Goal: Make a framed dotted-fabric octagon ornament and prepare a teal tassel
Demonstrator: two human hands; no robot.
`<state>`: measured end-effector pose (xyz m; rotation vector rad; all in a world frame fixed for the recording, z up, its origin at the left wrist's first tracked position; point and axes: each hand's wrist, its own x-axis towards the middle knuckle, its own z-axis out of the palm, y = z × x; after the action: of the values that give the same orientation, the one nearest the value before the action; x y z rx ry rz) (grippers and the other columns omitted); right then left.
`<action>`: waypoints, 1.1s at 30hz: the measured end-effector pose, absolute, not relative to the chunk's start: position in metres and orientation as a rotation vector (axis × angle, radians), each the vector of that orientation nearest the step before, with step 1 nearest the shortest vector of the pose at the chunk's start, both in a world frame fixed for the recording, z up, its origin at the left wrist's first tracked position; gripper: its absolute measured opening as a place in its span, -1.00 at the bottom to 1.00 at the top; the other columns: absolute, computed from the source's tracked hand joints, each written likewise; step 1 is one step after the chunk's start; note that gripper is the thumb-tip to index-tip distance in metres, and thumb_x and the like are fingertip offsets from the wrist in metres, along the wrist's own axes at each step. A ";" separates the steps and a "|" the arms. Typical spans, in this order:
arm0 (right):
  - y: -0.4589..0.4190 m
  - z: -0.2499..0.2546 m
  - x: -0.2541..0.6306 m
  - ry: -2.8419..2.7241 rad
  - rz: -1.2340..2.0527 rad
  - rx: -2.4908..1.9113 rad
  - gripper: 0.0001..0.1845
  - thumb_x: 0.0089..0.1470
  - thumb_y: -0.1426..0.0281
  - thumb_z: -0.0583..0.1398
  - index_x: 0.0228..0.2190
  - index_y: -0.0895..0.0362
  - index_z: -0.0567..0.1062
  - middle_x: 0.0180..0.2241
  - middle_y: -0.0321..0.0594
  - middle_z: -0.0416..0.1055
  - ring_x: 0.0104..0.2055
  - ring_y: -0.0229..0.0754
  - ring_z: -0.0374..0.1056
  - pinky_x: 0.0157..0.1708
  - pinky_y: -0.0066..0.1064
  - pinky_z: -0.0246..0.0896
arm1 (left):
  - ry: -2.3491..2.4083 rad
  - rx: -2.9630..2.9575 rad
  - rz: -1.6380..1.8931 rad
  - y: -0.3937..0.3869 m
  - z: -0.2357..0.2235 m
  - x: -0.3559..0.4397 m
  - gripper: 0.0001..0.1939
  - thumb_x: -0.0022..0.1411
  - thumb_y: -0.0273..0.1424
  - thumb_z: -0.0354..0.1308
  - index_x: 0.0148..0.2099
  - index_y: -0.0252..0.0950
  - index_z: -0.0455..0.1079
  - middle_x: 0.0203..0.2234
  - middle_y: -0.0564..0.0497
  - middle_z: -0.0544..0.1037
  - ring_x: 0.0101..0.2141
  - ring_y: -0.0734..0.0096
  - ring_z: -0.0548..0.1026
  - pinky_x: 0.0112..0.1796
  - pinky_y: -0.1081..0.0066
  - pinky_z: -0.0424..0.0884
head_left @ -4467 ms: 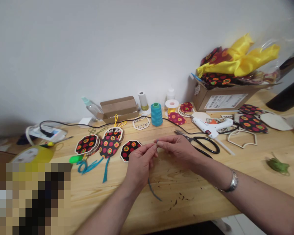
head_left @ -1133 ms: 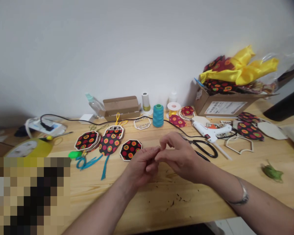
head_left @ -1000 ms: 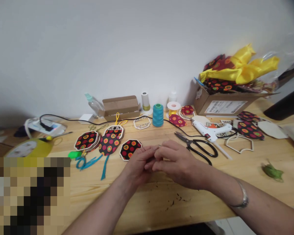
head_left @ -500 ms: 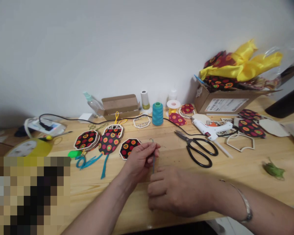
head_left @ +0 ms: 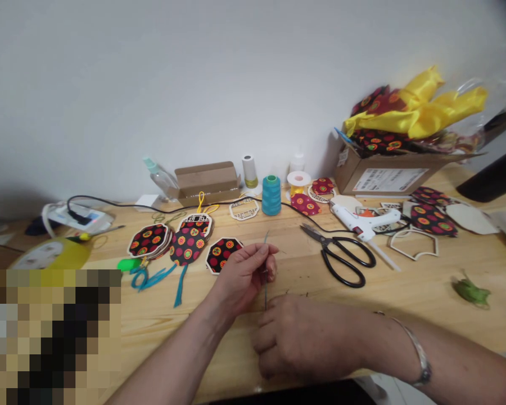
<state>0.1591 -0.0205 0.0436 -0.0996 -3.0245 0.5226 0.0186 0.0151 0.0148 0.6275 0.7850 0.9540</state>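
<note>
A thin teal thread (head_left: 266, 295) runs between my two hands above the front of the wooden table. My left hand (head_left: 247, 275) pinches it between thumb and forefinger, and a short end pokes up above the fingertips. Closed in a loose fist, my right hand (head_left: 303, 337) grips the lower stretch; its fingertips are hidden. Just behind my left hand lies an octagonal patterned piece (head_left: 221, 254) in a pale frame. Farther back stands a cone of teal thread (head_left: 271, 196). Black-handled scissors (head_left: 341, 256) lie to the right, with their blades parted.
A white glue gun (head_left: 365, 222) and wooden frames (head_left: 414, 245) lie at right, before a cardboard box (head_left: 383, 175) full of fabric. Patterned pieces with teal tassels (head_left: 179, 287) are at left. A black cable crosses the back. A green thread bundle (head_left: 471, 291) lies far right.
My right hand has moved slightly down, toward me, and more thread shows between the hands. The thread's upper end stands straighter and higher above my left fingertips.
</note>
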 end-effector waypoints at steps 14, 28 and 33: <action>-0.014 0.033 0.157 -3.092 0.530 -0.186 -0.84 0.03 0.53 0.10 -0.51 0.11 0.43 -0.43 -0.35 0.46 -0.32 -0.23 0.33 -0.37 -0.38 0.08 | 0.868 0.536 0.951 0.016 0.020 0.015 -0.83 0.03 -0.40 0.24 -0.36 -0.44 0.43 -0.73 0.17 0.22 -0.73 0.76 -0.04 -0.70 0.63 -0.13; -0.001 0.056 0.173 -2.774 0.816 -0.633 -0.79 0.00 0.27 0.17 -0.41 0.16 0.48 -0.43 -0.26 0.46 -0.39 -0.25 0.31 -0.43 -0.45 0.08 | 0.925 0.571 0.981 0.017 0.021 0.015 -0.79 0.01 -0.34 0.25 -0.36 -0.38 0.37 -0.79 0.29 0.01 -0.76 0.75 -0.11 -0.73 0.65 -0.16; 0.031 0.060 0.187 -2.232 0.626 -1.351 -0.67 0.04 0.48 0.08 -0.10 0.16 0.36 -0.49 -0.27 0.42 -0.46 -0.28 0.27 -0.44 -0.46 0.04 | 0.892 0.593 0.956 0.015 0.021 0.016 -0.79 0.02 -0.31 0.24 -0.37 -0.35 0.35 -0.78 0.28 0.01 -0.76 0.73 -0.10 -0.73 0.66 -0.15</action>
<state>0.1871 0.0311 0.0600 -1.3508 -2.2316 0.6262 0.0159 0.0150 0.0213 0.5929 0.8922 0.9563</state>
